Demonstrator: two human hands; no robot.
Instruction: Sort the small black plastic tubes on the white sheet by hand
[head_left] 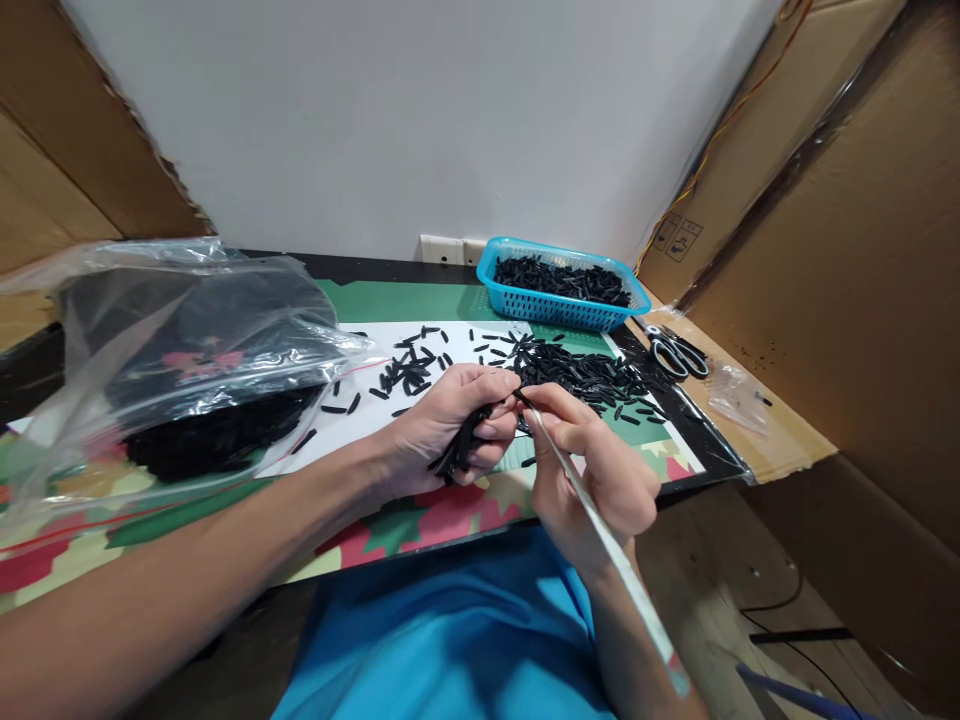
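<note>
My left hand [469, 415] is closed around a bunch of small black strips [459, 448] that stick out below its fingers. Its thumb and forefinger pinch one black piece at the tip. My right hand [596, 465] is closed on a long, thin, pale metal-looking tool [607, 540], whose exact kind I cannot make out. The tool's narrow end meets the pinched black piece, and its other end, marked red, points down toward my forearm. Both hands are nearly touching above the table edge. Behind them lies a heap of black pieces [581, 372].
A blue basket [551, 302] full of black pieces stands at the back. To the left lies a clear plastic bag [202, 350] with more inside. Loose pieces scatter over white paper [360, 370]. Scissors [671, 355] and a small bag [739, 398] lie right. Cardboard [847, 250] walls the right side.
</note>
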